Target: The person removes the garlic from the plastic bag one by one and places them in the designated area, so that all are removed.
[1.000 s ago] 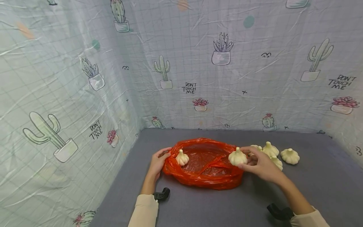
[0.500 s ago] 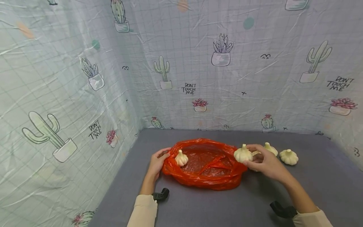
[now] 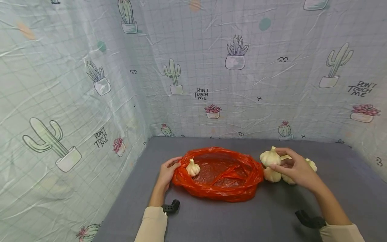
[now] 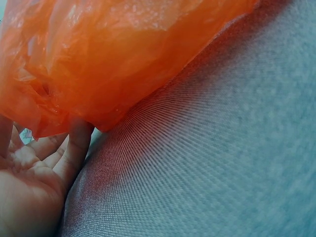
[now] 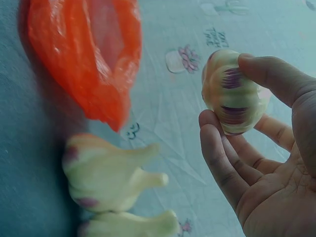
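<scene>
A red plastic bag (image 3: 217,194) lies with its mouth spread wide, one garlic bulb (image 3: 192,168) inside at its left end. At the bag's left rim my left hand (image 3: 166,173) pinches the plastic; in the left wrist view some of its fingers (image 4: 77,145) go out of sight behind the bag. My right hand (image 3: 297,168) holds another garlic bulb (image 3: 270,157) between thumb and fingertips, raised to the right of the bag. Purple streaks mark this held bulb in the right wrist view. Just below it stands a garlic bulb (image 3: 272,175) on the table.
More garlic bulbs sit right of the bag, partly hidden by my right hand; one garlic bulb (image 3: 311,164) shows beyond the fingers. The grey table (image 3: 217,222) meets a cactus-print curtain (image 3: 193,114) at the back and left.
My right hand has moved right with its garlic bulb, from over the bag's right rim to above the bulbs on the table. The left hand keeps its place on the rim.
</scene>
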A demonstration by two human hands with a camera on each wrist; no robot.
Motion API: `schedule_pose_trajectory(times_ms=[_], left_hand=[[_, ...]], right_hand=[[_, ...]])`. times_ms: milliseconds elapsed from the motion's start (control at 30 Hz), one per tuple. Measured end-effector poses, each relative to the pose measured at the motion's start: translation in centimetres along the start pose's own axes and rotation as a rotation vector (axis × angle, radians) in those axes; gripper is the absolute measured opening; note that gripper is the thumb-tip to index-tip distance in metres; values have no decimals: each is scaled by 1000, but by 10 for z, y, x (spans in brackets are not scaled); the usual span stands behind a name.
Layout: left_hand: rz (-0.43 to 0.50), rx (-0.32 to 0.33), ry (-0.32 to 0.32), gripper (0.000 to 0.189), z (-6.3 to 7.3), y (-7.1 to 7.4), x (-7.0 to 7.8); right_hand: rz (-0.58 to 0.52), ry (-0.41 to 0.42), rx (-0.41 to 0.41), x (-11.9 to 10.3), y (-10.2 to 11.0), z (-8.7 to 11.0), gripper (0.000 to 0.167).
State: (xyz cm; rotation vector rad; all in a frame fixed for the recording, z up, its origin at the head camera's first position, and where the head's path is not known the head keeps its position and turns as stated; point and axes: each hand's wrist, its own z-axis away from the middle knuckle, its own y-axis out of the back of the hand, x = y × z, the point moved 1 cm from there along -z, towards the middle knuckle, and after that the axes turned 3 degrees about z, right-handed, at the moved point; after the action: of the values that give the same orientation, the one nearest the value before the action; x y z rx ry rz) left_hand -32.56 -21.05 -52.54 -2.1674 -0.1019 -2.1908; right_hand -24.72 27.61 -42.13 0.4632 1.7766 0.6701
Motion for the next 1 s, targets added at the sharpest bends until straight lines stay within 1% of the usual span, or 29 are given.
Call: schedule_pose_trajectory(times_ms=[200, 333, 567, 667, 1000], left_hand=[[1, 2, 3, 30, 1, 0, 1], [2, -3, -1, 30, 2, 0, 3], [1, -9, -5, 31, 2, 0, 2], [-6, -8, 0, 31, 2, 0, 2], [-18, 1, 9, 31, 2, 0, 2]], right_hand=[[74, -62, 31, 6, 17, 3, 69], [88, -94, 35, 11, 27, 5, 72], [99, -120, 68, 25, 43, 9, 73], [109, -138, 68, 34, 50, 10, 75], [120, -206, 58, 75, 70, 18, 74]])
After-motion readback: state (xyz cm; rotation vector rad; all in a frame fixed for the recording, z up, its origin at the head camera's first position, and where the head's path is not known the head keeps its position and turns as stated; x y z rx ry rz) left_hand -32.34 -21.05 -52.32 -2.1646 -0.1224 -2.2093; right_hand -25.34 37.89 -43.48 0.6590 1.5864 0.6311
